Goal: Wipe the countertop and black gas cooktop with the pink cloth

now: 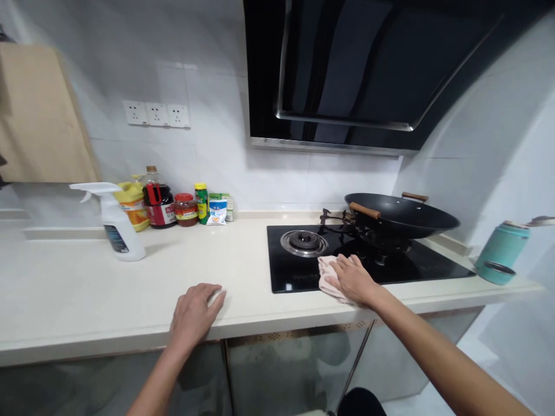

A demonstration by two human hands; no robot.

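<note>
My right hand (pixel 353 280) presses a pale pink cloth (pixel 327 277) against the front edge of the black glass gas hob (pixel 288 274). Part of the cloth lies hidden under the palm and fingers. To the left of the hob, my left hand (pixel 195 312) rests on the edge of the white countertop (pixel 243 277), holding nothing, thumb apart from the fingers. Just behind the cloth is the left burner (pixel 304 242), its pan support off. A black wok (pixel 403 216) with wooden handles sits over the right burner.
A white spray bottle (pixel 119 228) stands on the left. Along the wall are a dark sauce bottle (pixel 159 202), a red-lidded jar (pixel 186 210) and several other containers. A loose pan support (pixel 336 219) lies behind the hob's middle. A teal container (pixel 500 248) stands far right. The range hood (pixel 347 69) overhangs.
</note>
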